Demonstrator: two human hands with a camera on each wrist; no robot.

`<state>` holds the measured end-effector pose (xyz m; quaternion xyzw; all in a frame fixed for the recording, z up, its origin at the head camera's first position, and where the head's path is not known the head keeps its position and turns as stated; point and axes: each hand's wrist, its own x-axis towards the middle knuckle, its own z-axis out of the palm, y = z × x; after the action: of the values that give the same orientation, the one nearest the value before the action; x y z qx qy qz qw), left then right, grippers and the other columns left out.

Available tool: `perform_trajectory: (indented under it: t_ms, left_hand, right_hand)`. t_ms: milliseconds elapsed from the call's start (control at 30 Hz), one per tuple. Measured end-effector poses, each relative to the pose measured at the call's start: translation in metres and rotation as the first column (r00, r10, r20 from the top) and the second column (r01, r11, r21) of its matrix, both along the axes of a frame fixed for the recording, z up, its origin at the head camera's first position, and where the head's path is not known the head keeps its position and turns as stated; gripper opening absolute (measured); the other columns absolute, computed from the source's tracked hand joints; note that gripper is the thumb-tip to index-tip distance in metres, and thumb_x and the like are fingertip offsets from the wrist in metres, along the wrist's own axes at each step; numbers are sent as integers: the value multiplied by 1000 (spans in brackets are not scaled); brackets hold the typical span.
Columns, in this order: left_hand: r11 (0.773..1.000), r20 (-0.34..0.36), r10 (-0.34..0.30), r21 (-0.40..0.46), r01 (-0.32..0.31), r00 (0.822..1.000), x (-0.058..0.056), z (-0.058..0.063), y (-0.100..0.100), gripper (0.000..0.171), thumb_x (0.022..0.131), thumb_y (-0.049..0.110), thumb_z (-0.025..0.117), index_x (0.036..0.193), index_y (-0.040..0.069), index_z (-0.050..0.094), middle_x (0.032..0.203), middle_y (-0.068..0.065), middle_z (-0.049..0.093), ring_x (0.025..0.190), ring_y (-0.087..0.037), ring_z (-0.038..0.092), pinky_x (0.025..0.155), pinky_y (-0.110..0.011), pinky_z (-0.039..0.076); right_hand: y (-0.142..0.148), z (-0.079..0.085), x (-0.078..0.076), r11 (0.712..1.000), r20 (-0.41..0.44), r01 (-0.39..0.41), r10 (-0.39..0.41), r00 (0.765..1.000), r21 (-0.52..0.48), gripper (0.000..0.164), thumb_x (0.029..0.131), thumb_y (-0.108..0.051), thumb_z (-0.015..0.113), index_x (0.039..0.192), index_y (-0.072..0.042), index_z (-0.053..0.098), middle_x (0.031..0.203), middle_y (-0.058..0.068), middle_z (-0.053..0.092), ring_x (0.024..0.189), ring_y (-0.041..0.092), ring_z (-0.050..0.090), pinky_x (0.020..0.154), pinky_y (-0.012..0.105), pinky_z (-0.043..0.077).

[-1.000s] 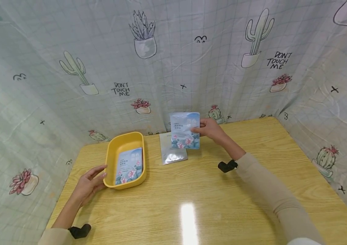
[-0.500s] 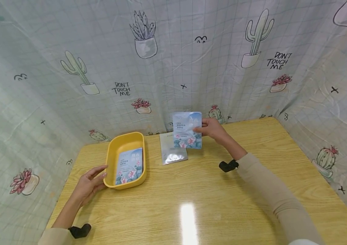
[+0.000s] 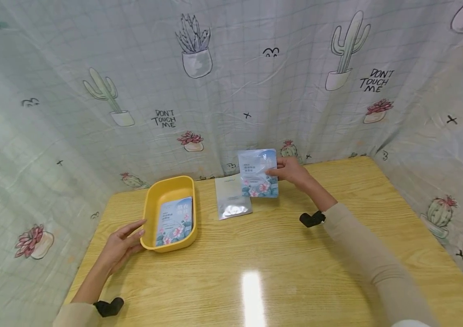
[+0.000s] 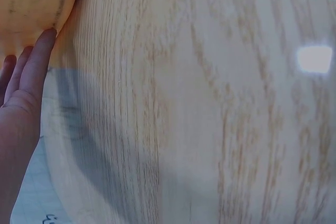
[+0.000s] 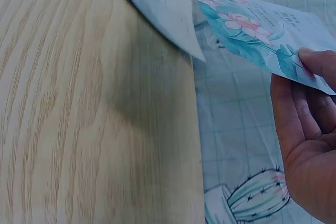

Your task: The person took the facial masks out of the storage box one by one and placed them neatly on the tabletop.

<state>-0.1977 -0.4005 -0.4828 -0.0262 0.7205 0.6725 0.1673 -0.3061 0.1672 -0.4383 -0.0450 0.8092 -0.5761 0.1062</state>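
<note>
Flowered packet [image 3: 256, 182] pinched at its edge by the right hand [image 3: 291, 171]; left hand [image 3: 121, 244], fingers relaxed, probably steadies the tray [image 3: 172, 188]

Pale wood table [image 3: 296, 281] under left fingers [image 4: 38, 64] and right fingers [image 5: 289, 111]. Bright glare [image 3: 252, 295] on tabletop, nearer viewer than right fingers. Gridded cloth [image 3: 247, 81] hanging beyond both. Round cactus print [image 3: 289, 150] just beyond right fingers; tall cactus print [image 3: 350, 43] higher, rightward of them. Red succulent print [image 3: 29, 240] left of left fingers. Dark mark [image 4: 51, 217] below left fingers, perhaps lettering, too blurred to tell.
</note>
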Motion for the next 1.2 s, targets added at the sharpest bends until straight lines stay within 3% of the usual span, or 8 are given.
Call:
perform_trajectory:
  t_ms: [267, 500, 833, 1067, 1200]
  left_hand:
    - [1000, 11, 14, -4, -14, 1000, 0, 2, 2, 54, 103, 17, 63, 154, 10, 46, 133, 12, 53, 107, -14, 70, 88, -33, 61]
    - [1000, 24, -10, -9, 10, 1000, 1, 3, 2, 57, 104, 18, 61, 157, 8, 41, 137, 6, 48, 108, -15, 70, 90, -34, 60]
    - [1000, 21, -13, -24, 14, 1000, -1, 3, 0, 55, 104, 19, 61, 156, 10, 43, 135, 13, 49, 109, -13, 69, 91, -34, 59]
    - [1000, 13, -7, -16, 8, 1000, -1, 3, 1, 57, 104, 18, 61, 156, 5, 41, 145, 4, 42, 110, -14, 69, 91, -33, 60]
    - [1000, 23, -6, -7, 6, 1000, 0, 3, 2, 58, 104, 17, 61, 156, 4, 39, 148, -1, 39, 110, -14, 69, 91, -33, 60]
  right_hand:
    - [17, -4, -1, 998, 34, 5, -7, 999, 56, 35, 96, -17, 74, 126, -1, 69, 116, 16, 73, 97, 19, 71, 86, 39, 62]
    - [28, -17, -1, 995, 46, -61, 58, 997, 75, 30, 95, -12, 74, 122, 3, 70, 109, 16, 75, 88, 17, 74, 76, 34, 64]
    - [32, -33, -3, 991, 68, -71, 63, 996, 116, 34, 97, -12, 72, 127, 4, 68, 114, 19, 73, 91, 18, 73, 82, 37, 63]
    - [31, -40, -6, 991, 88, -61, 51, 995, 116, 32, 96, -11, 72, 124, 5, 69, 112, 18, 74, 89, 15, 72, 83, 39, 63]
    - [30, -44, -7, 980, 73, -59, 46, 996, 191, 33, 96, -15, 73, 124, 3, 71, 111, 16, 75, 88, 13, 69, 85, 40, 61]
